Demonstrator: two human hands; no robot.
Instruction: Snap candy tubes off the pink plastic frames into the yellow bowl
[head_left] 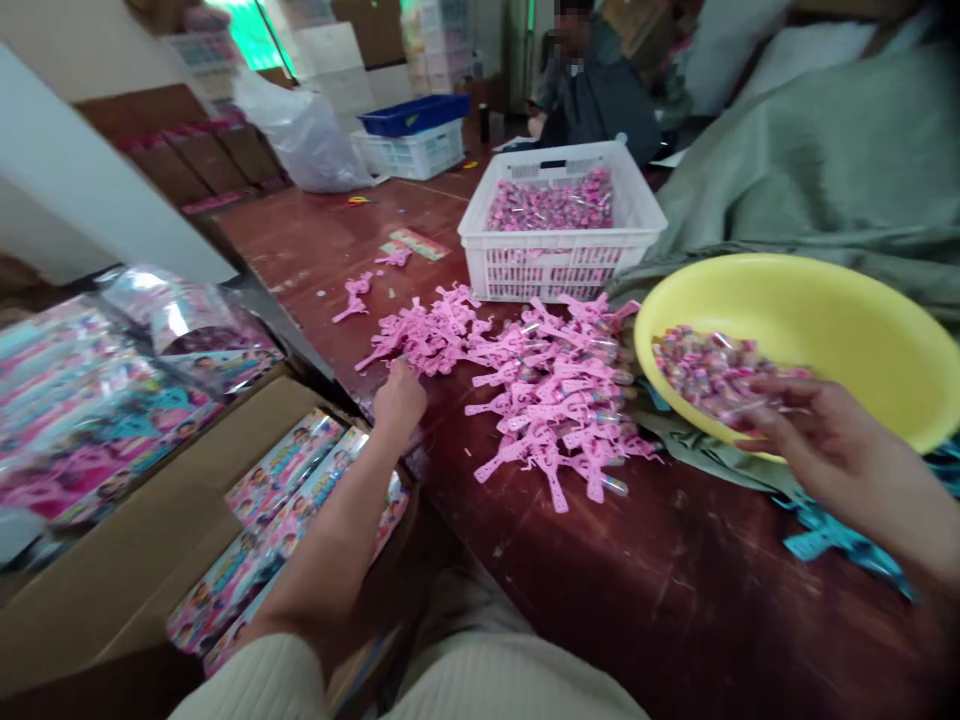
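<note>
My left hand (401, 402) is closed at the near edge of a heap of pink plastic pieces (435, 335); what its fingers hold, if anything, is hidden. My right hand (832, 450) reaches over the near rim of a yellow basin (840, 310), thumb and fingers curved around something too blurred to name. Small wrapped candies (709, 365) lie in the basin, just beyond those fingertips. Between my hands, a pile of pink pieces with clear tubes (559, 395) covers part of the dark red table (600, 600).
A white crate (562, 240) of pink-wrapped items stands behind the piles. An open carton (97, 590) with printed packs is at the left. Teal pieces (840, 535) lie below the basin. Green cloth (825, 150) covers the right. A person (600, 90) sits at the back.
</note>
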